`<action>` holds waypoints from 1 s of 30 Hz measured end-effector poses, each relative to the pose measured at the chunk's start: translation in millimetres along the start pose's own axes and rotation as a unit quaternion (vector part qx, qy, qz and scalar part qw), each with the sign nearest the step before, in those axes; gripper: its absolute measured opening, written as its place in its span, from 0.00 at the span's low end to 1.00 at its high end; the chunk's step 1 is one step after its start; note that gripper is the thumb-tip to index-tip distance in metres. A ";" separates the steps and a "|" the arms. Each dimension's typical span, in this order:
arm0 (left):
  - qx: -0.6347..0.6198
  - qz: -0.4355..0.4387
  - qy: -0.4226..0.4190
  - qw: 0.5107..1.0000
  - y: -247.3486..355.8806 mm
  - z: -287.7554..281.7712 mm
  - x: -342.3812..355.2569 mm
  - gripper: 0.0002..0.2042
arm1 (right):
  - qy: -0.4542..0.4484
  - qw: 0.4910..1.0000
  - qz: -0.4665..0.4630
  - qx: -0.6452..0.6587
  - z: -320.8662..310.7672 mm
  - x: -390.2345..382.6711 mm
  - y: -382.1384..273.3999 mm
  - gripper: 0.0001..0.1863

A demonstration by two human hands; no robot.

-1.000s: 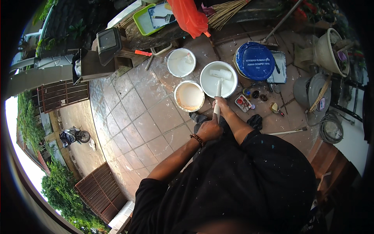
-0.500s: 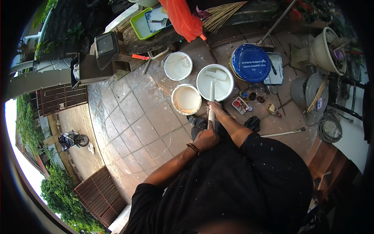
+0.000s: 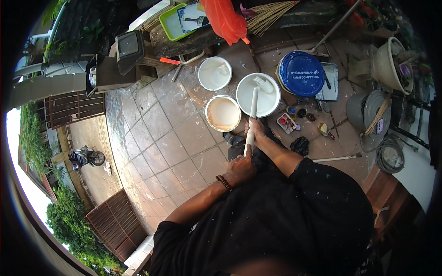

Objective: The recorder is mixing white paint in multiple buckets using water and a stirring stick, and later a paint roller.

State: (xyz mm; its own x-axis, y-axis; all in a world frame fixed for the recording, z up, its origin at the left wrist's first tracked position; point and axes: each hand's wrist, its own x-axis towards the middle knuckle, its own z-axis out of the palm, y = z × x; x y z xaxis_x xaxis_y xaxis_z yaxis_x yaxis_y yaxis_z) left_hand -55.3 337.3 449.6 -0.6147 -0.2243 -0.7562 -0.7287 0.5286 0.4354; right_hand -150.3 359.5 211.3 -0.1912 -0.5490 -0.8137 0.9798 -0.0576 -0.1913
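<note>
A paint roller on a long pale pole (image 3: 254, 103) is gripped by both my hands. My right hand (image 3: 256, 129) wraps the pole higher up, near the bucket's rim. Closer to my body, my left hand (image 3: 241, 169), with a beaded bracelet at the wrist, holds the lower end, a finger lying along it. The roller's white sleeve (image 3: 264, 84) lies inside a white bucket (image 3: 278, 97) of white paint, against its far part. Left of that stand a bucket (image 3: 207, 112) of cream paint and a bucket (image 3: 200, 73) with white contents.
A blue-lidded pail (image 3: 301, 73) stands right of the buckets, beside a paint tray (image 3: 329, 83). Small paint pots (image 3: 301, 113) and a brush (image 3: 325, 131) lie nearer. A long-handled brush (image 3: 338, 158) rests on the tiles at right. At the back are a green tray (image 3: 166, 23) and orange plastic (image 3: 225, 20).
The roller's sleeve has turned from nearly level to slanted in the white paint. My left hand has moved slightly down and left with the pole's lower end. The whole view has shifted a little.
</note>
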 end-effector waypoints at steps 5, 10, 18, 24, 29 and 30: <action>0.013 0.026 0.025 0.999 1.2 -6.5 -6.7 0.37 | 0.027 0.999 -0.020 -0.016 3.1 -9.9 -3.2 0.17; 0.001 0.029 0.010 1.000 -3.5 -5.8 -10.2 0.38 | 0.034 0.999 -0.014 -0.038 0.7 -17.6 0.2 0.17; 0.087 0.053 0.044 0.994 -2.1 -16.5 -24.3 0.33 | 0.033 0.999 0.014 -0.030 7.1 -35.3 -2.0 0.18; 0.135 0.068 0.027 0.988 18.7 -69.0 -49.2 0.30 | 0.021 1.000 0.010 0.008 23.6 -47.4 -1.6 0.17; 0.150 0.077 0.019 0.985 18.6 -74.1 -49.6 0.30 | 0.031 0.999 -0.007 0.010 32.7 -52.2 -5.4 0.18; 0.147 0.076 0.013 0.986 18.5 -73.5 -49.0 0.31 | 0.031 0.999 -0.008 0.011 32.5 -53.1 -5.3 0.18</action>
State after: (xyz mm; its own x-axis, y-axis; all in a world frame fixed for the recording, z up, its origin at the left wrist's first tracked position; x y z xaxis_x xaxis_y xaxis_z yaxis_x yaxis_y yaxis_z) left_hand -60.9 298.0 530.6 -0.7197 -0.1430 -0.6794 -0.5111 0.7714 0.3790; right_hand -143.5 361.8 273.4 -0.2102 -0.4960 -0.8425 0.9773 -0.0845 -0.1942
